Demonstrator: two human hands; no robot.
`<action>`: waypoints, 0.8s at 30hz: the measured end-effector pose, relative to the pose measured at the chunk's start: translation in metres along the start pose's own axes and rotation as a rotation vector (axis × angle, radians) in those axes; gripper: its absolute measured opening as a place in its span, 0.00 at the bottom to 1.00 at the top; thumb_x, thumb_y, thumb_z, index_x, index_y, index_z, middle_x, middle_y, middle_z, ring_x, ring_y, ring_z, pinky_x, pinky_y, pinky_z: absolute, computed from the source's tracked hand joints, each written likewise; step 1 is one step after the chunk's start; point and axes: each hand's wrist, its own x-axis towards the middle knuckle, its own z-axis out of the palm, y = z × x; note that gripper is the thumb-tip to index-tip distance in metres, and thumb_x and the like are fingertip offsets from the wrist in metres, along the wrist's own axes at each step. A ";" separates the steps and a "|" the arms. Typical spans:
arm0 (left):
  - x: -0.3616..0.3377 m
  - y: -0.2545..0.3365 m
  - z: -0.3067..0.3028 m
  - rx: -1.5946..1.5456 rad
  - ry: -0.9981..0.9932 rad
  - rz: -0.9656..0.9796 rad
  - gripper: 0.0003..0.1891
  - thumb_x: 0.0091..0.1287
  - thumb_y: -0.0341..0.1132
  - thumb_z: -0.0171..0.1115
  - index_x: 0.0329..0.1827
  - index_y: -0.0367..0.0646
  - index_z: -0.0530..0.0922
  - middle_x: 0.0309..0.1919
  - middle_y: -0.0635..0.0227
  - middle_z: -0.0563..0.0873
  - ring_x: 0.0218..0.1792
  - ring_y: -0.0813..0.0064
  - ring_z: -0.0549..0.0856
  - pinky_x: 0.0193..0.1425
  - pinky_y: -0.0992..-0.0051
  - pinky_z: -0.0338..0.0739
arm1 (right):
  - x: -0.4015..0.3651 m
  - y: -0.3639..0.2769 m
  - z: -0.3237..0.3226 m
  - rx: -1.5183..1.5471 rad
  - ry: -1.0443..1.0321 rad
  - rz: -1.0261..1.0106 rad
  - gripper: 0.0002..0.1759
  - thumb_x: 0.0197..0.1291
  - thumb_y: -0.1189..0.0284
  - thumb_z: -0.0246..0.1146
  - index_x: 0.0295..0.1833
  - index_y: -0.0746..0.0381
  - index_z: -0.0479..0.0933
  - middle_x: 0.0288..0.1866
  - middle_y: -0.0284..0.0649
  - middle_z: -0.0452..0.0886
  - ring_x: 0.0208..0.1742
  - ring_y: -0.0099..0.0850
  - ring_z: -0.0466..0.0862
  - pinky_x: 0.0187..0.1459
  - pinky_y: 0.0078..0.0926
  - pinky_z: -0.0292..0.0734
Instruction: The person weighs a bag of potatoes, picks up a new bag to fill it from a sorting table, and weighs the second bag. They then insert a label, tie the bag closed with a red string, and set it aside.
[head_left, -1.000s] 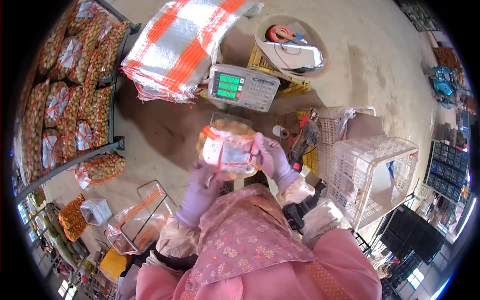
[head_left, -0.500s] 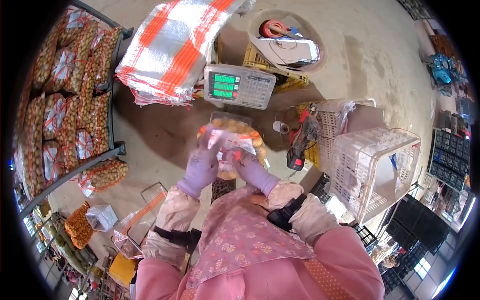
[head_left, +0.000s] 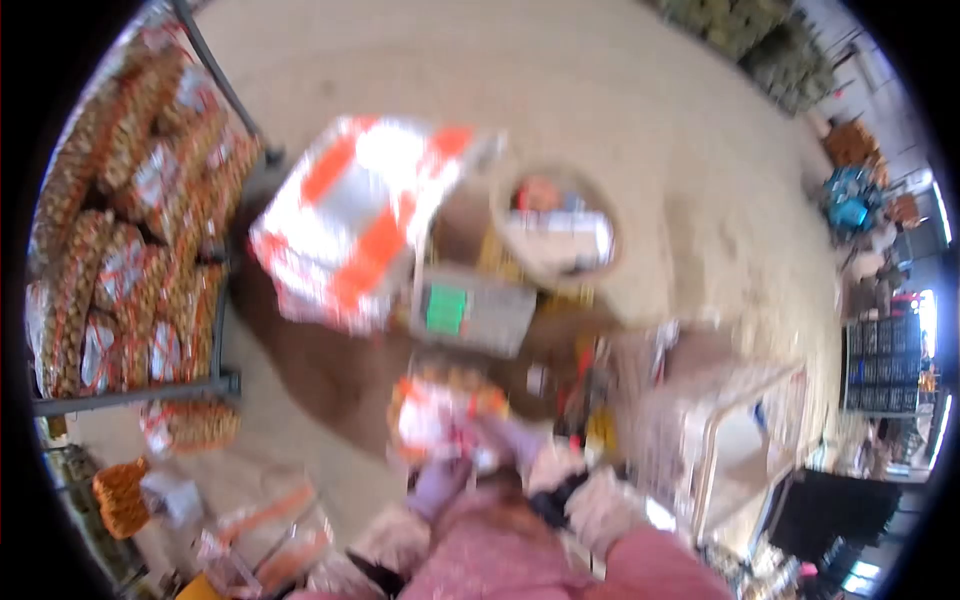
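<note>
The head view is all blurry. The bag of small yellow round things is low in the middle, just below the scale. The left hand is under the bag. The right hand is at its side. Both seem to touch it, but the blur hides whether the fingers pinch or spread. A steady hold from both sides would likely keep the bag from tipping.

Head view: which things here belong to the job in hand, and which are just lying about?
In hand: bag, with left hand and right hand at it (grip blurred); probably the scale just beyond.
Lying about: sacks, basket, crate, racked bags.
</note>
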 end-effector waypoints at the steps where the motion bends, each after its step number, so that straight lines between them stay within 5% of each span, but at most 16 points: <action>1: -0.004 -0.031 0.008 0.146 0.093 0.105 0.16 0.77 0.43 0.54 0.47 0.37 0.82 0.32 0.68 0.86 0.36 0.70 0.85 0.43 0.68 0.79 | -0.011 -0.024 0.006 0.283 -0.110 0.179 0.18 0.79 0.59 0.47 0.54 0.61 0.75 0.43 0.33 0.81 0.42 0.26 0.80 0.45 0.28 0.78; 2: 0.002 -0.011 -0.010 -0.110 -0.075 -0.556 0.16 0.76 0.44 0.56 0.47 0.39 0.83 0.30 0.70 0.85 0.31 0.76 0.81 0.38 0.73 0.77 | -0.022 -0.035 0.010 -0.069 -0.114 -0.041 0.22 0.79 0.56 0.45 0.52 0.62 0.76 0.43 0.29 0.80 0.42 0.26 0.80 0.48 0.29 0.77; 3: -0.005 -0.086 -0.008 -0.100 -0.133 -0.532 0.17 0.74 0.47 0.58 0.45 0.40 0.84 0.27 0.71 0.84 0.27 0.79 0.79 0.33 0.75 0.74 | -0.026 -0.031 0.010 -0.498 -0.013 0.096 0.24 0.78 0.54 0.45 0.49 0.62 0.79 0.43 0.32 0.81 0.44 0.30 0.80 0.51 0.31 0.77; 4: 0.012 -0.067 -0.018 -0.105 -0.180 -0.537 0.17 0.73 0.47 0.58 0.43 0.41 0.85 0.26 0.70 0.84 0.27 0.78 0.80 0.34 0.74 0.75 | -0.040 -0.089 0.035 -1.018 0.042 0.114 0.22 0.78 0.55 0.48 0.50 0.61 0.81 0.48 0.41 0.83 0.48 0.37 0.81 0.55 0.34 0.76; 5: 0.016 -0.038 -0.027 -0.114 -0.234 -0.563 0.17 0.72 0.48 0.59 0.42 0.42 0.86 0.26 0.68 0.85 0.27 0.77 0.81 0.34 0.74 0.76 | -0.047 -0.109 0.052 -1.346 0.067 0.068 0.17 0.68 0.61 0.55 0.51 0.59 0.82 0.56 0.47 0.84 0.64 0.42 0.79 0.63 0.39 0.73; 7: 0.035 -0.002 -0.048 0.173 -0.240 -0.607 0.16 0.73 0.45 0.60 0.49 0.40 0.84 0.34 0.67 0.87 0.35 0.80 0.84 0.41 0.73 0.79 | -0.054 -0.127 0.065 -1.781 0.063 -0.210 0.16 0.67 0.63 0.55 0.52 0.59 0.81 0.61 0.48 0.81 0.68 0.40 0.76 0.69 0.43 0.67; 8: 0.046 0.064 -0.059 0.251 -0.146 -0.594 0.17 0.71 0.45 0.61 0.49 0.40 0.84 0.35 0.60 0.88 0.36 0.75 0.86 0.42 0.71 0.80 | -0.057 -0.136 0.075 -1.838 0.088 -0.313 0.16 0.67 0.64 0.55 0.51 0.59 0.82 0.64 0.48 0.79 0.70 0.41 0.74 0.71 0.45 0.64; 9: 0.049 0.055 -0.059 0.143 -0.003 -0.325 0.16 0.71 0.44 0.61 0.49 0.41 0.84 0.36 0.55 0.88 0.38 0.69 0.87 0.44 0.69 0.80 | -0.057 -0.141 0.082 -1.888 0.114 -0.416 0.16 0.66 0.64 0.55 0.51 0.59 0.82 0.66 0.49 0.76 0.72 0.42 0.72 0.73 0.47 0.61; 11: 0.061 0.014 -0.062 0.431 -0.137 0.005 0.17 0.74 0.45 0.58 0.50 0.41 0.84 0.36 0.68 0.88 0.36 0.77 0.85 0.43 0.71 0.80 | -0.049 -0.130 0.083 -1.856 0.135 -0.397 0.15 0.65 0.65 0.55 0.50 0.59 0.83 0.74 0.49 0.67 0.73 0.45 0.69 0.74 0.47 0.61; 12: 0.061 0.005 -0.061 0.435 -0.134 0.011 0.17 0.74 0.45 0.58 0.50 0.41 0.84 0.36 0.68 0.88 0.36 0.77 0.85 0.43 0.71 0.80 | -0.050 -0.138 0.088 -1.779 0.072 -0.325 0.14 0.63 0.65 0.58 0.49 0.58 0.82 0.75 0.51 0.65 0.74 0.45 0.68 0.73 0.48 0.62; 14: 0.065 -0.001 -0.058 -0.433 -0.321 -0.377 0.13 0.74 0.39 0.58 0.51 0.40 0.83 0.39 0.74 0.88 0.37 0.78 0.84 0.43 0.75 0.79 | -0.048 -0.142 0.086 -1.675 0.006 -0.288 0.13 0.63 0.64 0.61 0.49 0.57 0.80 0.78 0.54 0.59 0.74 0.47 0.67 0.72 0.49 0.63; 19: 0.069 -0.015 -0.057 -0.665 -0.301 -0.630 0.11 0.76 0.40 0.57 0.50 0.44 0.82 0.37 0.77 0.86 0.29 0.86 0.79 0.33 0.85 0.70 | -0.033 -0.128 0.066 -1.556 -0.016 -0.428 0.15 0.66 0.60 0.60 0.51 0.57 0.80 0.80 0.51 0.56 0.74 0.51 0.66 0.72 0.47 0.63; 21: 0.071 -0.017 -0.062 -1.067 -0.247 -0.829 0.08 0.75 0.33 0.55 0.48 0.42 0.81 0.35 0.71 0.87 0.30 0.78 0.85 0.34 0.78 0.80 | -0.031 -0.129 0.071 -1.382 0.103 -0.404 0.12 0.65 0.65 0.59 0.48 0.57 0.83 0.79 0.48 0.58 0.76 0.50 0.64 0.73 0.48 0.63; 22: 0.074 -0.020 -0.062 -1.064 -0.245 -0.834 0.08 0.75 0.33 0.55 0.48 0.42 0.81 0.35 0.71 0.87 0.30 0.78 0.85 0.34 0.78 0.80 | -0.024 -0.120 0.060 -1.367 0.187 -0.521 0.14 0.65 0.64 0.58 0.52 0.56 0.82 0.73 0.46 0.70 0.71 0.47 0.72 0.67 0.48 0.70; 23: 0.078 -0.025 -0.063 -0.879 -0.129 -0.649 0.07 0.74 0.36 0.55 0.44 0.44 0.79 0.32 0.72 0.84 0.26 0.77 0.82 0.30 0.78 0.76 | -0.024 -0.106 0.054 -1.357 0.187 -0.521 0.14 0.65 0.64 0.58 0.52 0.56 0.82 0.73 0.46 0.70 0.71 0.47 0.72 0.67 0.48 0.70; 24: 0.079 -0.032 -0.066 -0.691 -0.017 -0.473 0.08 0.73 0.38 0.54 0.39 0.45 0.78 0.28 0.72 0.81 0.21 0.75 0.78 0.25 0.78 0.72 | -0.031 -0.091 0.047 -1.434 0.199 -0.217 0.15 0.67 0.63 0.56 0.53 0.55 0.82 0.64 0.45 0.77 0.64 0.47 0.78 0.61 0.49 0.74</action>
